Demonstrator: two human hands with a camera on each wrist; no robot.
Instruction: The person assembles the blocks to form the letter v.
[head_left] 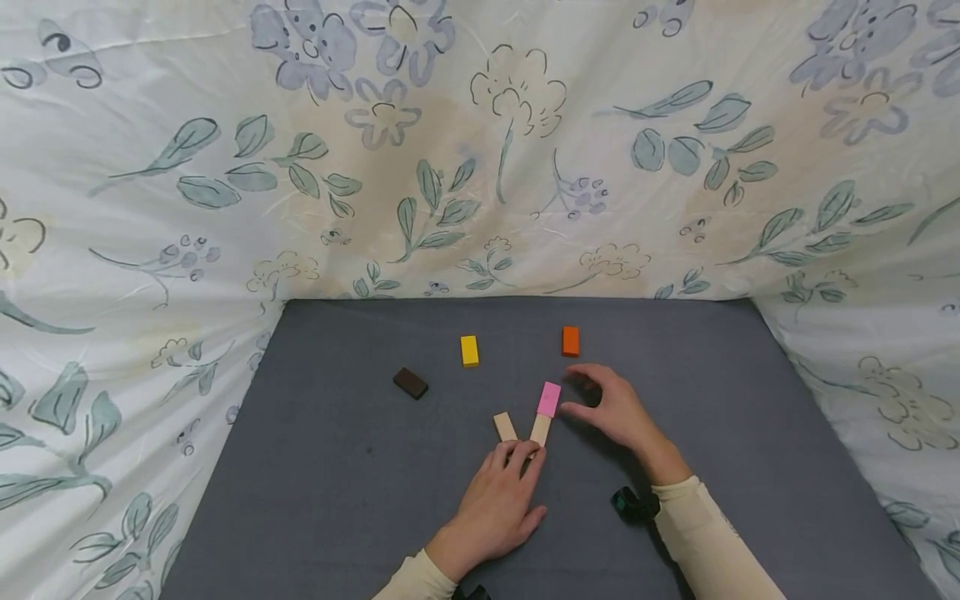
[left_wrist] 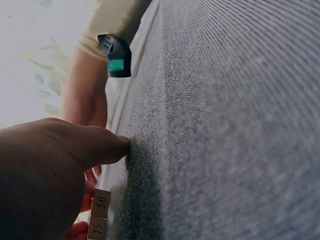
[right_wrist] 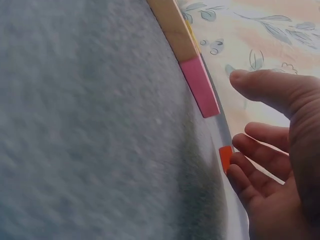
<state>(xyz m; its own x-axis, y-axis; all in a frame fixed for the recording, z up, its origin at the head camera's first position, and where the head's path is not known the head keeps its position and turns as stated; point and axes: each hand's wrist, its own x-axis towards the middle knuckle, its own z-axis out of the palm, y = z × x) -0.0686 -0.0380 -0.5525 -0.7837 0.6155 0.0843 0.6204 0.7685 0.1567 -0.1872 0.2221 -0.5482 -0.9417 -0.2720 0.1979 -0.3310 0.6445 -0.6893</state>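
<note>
The pink block lies flat on the gray surface. A plain wood block touches its near end, so the two make one straight stick. A second wood block lies to the left of the pink block and nearer the person. It leans toward that stick like the other side of a letter V. Whether the two sides meet is hidden under fingers.

The other blocks sit apart from the pink block, maybe to leave room for the hands. The yellow block is farther back and to its left, the orange block is behind it, and the dark brown block is well off to its left.

The left hand is loose, with its fingertips on the near ends of the wood and its thumb out wide. It seems to keep the wood from sliding. The right hand holds nothing. Its thumb and fingers are wide apart, just right of the pink block, not touching it.
</note>
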